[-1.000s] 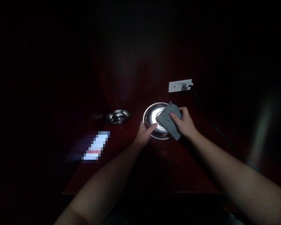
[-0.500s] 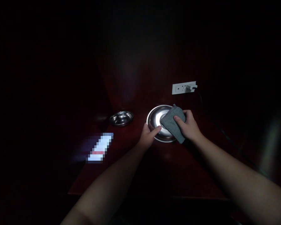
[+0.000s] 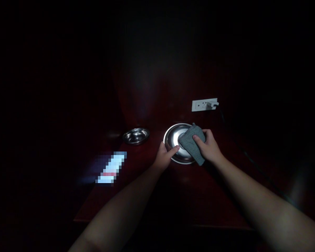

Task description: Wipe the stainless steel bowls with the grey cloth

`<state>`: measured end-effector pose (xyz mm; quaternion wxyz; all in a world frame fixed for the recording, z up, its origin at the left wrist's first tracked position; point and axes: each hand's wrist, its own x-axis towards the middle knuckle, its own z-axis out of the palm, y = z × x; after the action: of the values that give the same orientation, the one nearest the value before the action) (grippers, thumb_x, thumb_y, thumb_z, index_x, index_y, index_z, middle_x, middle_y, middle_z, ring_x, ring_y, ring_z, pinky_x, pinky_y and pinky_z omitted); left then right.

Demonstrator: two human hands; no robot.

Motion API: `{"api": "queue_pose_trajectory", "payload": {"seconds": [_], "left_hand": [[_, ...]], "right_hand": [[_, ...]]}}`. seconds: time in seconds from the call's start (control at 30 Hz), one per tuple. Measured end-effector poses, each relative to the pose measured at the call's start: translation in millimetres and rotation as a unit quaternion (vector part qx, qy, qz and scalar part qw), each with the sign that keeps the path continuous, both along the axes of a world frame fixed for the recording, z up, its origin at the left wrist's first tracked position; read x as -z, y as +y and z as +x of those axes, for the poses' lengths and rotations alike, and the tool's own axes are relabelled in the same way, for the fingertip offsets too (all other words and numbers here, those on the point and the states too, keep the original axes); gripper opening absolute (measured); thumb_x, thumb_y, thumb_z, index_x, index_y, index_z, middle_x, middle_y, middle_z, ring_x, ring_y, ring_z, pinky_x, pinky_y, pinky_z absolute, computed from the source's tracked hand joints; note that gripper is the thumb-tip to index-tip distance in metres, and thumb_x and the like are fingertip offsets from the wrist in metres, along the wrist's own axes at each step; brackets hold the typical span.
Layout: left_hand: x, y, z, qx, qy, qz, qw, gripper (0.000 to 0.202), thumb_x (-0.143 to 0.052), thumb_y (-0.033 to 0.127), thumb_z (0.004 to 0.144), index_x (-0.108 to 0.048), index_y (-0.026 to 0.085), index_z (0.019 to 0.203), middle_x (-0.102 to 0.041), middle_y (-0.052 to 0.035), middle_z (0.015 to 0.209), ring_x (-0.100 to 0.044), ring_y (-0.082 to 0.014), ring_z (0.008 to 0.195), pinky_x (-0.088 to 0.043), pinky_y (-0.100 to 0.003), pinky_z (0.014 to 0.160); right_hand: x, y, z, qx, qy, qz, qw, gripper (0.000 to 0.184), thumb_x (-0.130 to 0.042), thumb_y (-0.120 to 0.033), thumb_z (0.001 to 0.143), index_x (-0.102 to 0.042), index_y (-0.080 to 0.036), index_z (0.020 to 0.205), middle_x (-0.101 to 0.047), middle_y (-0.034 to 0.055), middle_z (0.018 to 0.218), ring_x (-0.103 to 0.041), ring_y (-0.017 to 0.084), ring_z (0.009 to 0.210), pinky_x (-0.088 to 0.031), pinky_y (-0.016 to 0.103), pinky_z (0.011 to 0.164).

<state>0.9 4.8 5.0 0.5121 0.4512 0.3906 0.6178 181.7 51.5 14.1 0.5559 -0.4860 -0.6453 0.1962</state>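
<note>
A shiny metal bowl (image 3: 174,135) is tipped up over the dark red table, its inside towards me. My left hand (image 3: 164,156) grips its lower left rim, thumb over the inside and the other fingers hidden. A folded grey-green cloth (image 3: 192,144) covers the bowl's right part. With the thumb on top, my right hand (image 3: 209,145) is closed on the cloth and the bowl's right edge; the fingers behind are mostly hidden.
To the left stands a smaller metal bowl (image 3: 135,136). Nearer me lies a bright, pixelated screen (image 3: 111,168). A white wall socket (image 3: 199,105) holds a plug, whose dark cord (image 3: 249,157) runs down to the right. The table's front edge (image 3: 220,226) shows faintly in the dark.
The whole scene sits slightly lower in the picture, as the camera has tilted a little. Both hands keep the same hold on the bowl and the cloth.
</note>
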Motion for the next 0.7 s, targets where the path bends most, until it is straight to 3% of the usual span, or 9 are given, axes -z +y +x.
{"api": "queue_pose_trajectory", "payload": {"seconds": [0.53,0.7], "left_hand": [[3.6,4.8,-1.5,-0.001,0.013,0.000,1.000,0.053,-0.074,0.031,0.062,-0.050,0.017,0.107,-0.063,-0.0089,0.108,-0.059,-0.0255,0.102,-0.045,-0.044,0.091],[4.3,4.8,-2.4,0.001,0.002,0.002,1.000,0.053,-0.075,0.032,0.061,-0.051,0.017,0.106,-0.064,-0.0083,0.105,-0.059,-0.0257,0.101,-0.045,-0.044,0.091]], "right_hand": [[-2.3,-1.5,0.0,0.000,-0.001,-0.009,1.000,0.048,-0.054,-0.059,0.071,-0.043,-0.022,0.099,-0.057,0.0052,0.090,-0.055,0.022,0.079,-0.044,0.036,0.071],[-3.2,-1.3,1.0,0.007,-0.008,-0.014,1.000,0.044,-0.054,-0.061,0.071,-0.044,-0.022,0.089,-0.056,0.0024,0.080,-0.053,0.020,0.074,-0.042,0.033,0.066]]}}
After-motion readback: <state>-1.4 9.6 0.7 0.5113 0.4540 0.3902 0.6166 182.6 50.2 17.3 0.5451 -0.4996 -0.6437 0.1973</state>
